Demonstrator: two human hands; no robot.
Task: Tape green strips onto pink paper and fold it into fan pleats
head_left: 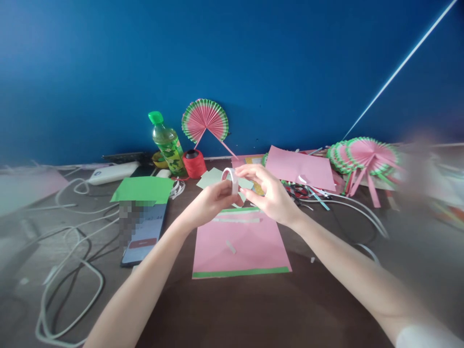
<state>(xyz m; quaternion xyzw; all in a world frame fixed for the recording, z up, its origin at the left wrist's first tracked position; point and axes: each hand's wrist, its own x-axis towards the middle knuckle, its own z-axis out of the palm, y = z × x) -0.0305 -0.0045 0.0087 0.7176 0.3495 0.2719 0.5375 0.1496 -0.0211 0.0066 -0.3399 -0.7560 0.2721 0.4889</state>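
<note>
Mid-frame, the left hand (212,200) grips a tape roll (231,179) and the right hand (271,194) pinches its edge. A crooked pull could make the tape stick to itself.

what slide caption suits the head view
Left hand grips a tape roll, right hand at its rim, over a green-edged pink sheet

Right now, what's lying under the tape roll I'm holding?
Below the tape roll in the left hand, which the right hand touches, lies a pink sheet with a green strip along its near edge. Hands hide part of its far edge.
</note>
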